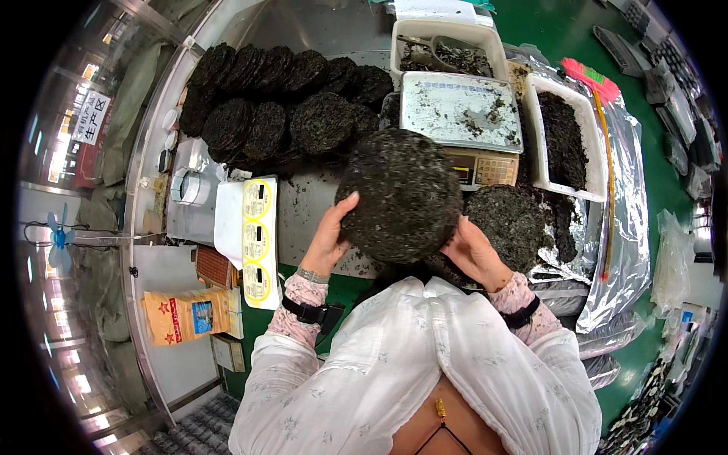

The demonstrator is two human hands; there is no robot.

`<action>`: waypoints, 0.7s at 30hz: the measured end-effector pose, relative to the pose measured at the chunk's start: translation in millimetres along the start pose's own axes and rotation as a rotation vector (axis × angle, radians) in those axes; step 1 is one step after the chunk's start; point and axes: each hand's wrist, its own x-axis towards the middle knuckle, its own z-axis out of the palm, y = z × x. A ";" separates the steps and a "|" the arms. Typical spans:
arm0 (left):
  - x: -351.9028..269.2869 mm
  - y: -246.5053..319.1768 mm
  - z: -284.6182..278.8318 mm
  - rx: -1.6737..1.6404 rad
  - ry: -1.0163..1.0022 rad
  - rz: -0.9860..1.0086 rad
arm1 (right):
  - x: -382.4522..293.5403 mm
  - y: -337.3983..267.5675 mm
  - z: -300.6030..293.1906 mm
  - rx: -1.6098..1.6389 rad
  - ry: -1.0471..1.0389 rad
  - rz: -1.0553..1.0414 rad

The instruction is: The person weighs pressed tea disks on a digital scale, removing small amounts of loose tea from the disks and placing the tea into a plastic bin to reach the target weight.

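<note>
A round, dark dried-seaweed disc (401,196) is held up between my two hands, in front of the scale. My left hand (331,233) grips its left edge with the thumb on the face. My right hand (473,250) holds its lower right edge; those fingers are partly hidden behind it. Another seaweed disc (505,227) lies just right of my right hand. Behind the held disc is a digital scale (455,105), its metal platform littered with seaweed crumbs. Stacks of similar discs (324,122) stand at the back left of the metal table (310,213).
A white bin (449,28) with a scoop and loose seaweed stands behind the scale; another white bin (597,170) of seaweed is to its right. Round labels on a sheet (257,233) lie left. Silvery bags (625,227) and a pink-headed brush (591,77) are at right.
</note>
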 end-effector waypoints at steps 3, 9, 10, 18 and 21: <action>16.3 -18.2 22.7 0.260 0.042 0.083 | -1.7 -8.3 -20.7 0.062 0.075 -0.099; -17.0 -23.6 123.7 1.480 -0.288 0.849 | -30.1 -50.7 -17.6 -0.010 0.206 -0.267; -13.4 -34.4 132.8 1.491 -0.295 0.889 | -33.0 -55.2 -14.5 -0.030 0.217 -0.287; 15.1 -22.6 165.4 1.219 -0.513 0.680 | -58.1 -80.0 -4.6 -0.213 0.314 -0.455; 24.2 -25.6 175.2 1.020 -0.540 0.643 | -60.5 -85.8 -6.1 -0.219 0.366 -0.512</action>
